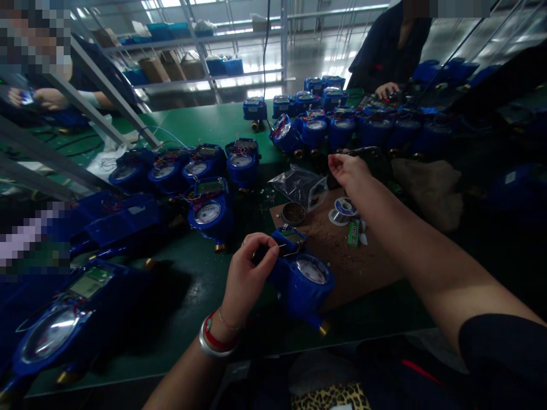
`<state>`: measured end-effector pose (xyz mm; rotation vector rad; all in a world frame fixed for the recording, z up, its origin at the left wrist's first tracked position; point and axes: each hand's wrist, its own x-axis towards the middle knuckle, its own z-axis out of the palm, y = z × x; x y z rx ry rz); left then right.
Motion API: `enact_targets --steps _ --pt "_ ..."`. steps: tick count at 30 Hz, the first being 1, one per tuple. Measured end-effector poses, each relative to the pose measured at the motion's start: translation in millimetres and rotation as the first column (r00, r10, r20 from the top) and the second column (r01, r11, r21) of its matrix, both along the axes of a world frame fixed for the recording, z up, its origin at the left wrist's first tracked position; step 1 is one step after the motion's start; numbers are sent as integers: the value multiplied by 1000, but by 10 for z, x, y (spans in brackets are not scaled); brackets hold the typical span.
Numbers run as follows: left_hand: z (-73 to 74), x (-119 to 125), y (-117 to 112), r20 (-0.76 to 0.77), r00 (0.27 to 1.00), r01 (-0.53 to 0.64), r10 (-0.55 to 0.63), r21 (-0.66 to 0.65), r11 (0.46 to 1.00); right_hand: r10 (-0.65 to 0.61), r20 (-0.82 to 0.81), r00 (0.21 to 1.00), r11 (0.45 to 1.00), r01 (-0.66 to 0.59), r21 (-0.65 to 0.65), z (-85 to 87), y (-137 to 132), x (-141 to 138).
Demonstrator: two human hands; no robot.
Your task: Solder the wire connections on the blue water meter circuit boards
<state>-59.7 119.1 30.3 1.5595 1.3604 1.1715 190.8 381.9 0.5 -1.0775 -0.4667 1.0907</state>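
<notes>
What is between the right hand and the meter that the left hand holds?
Nothing blocks it. The right hand is raised over the far edge of the brown board. Between it and the meter in the left hand lie only a low solder spool and a small tin.

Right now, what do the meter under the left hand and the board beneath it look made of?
Meter: glossy blue plastic housing by its sheen, clear dial window, brass-coloured metal fitting. Left hand grips its top. Board: matte brown, probably wood or fibreboard, with scuffed marks.
</notes>
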Motion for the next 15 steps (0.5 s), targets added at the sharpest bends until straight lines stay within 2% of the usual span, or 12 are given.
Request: enact_targets --steps 5,11,15 --pt "3 6 -10 -6 1000 6 -6 11 1000 -75 114 991 995 82 -51 79 -13 95" --pt "17 -24 -7 8 999 44 -45 22 999 -77 321 944 994 98 -51 236 -304 292" --pt "61 -116 31 -10 983 181 -182 -9 983 -154 385 910 987 163 7 257 -582 402"
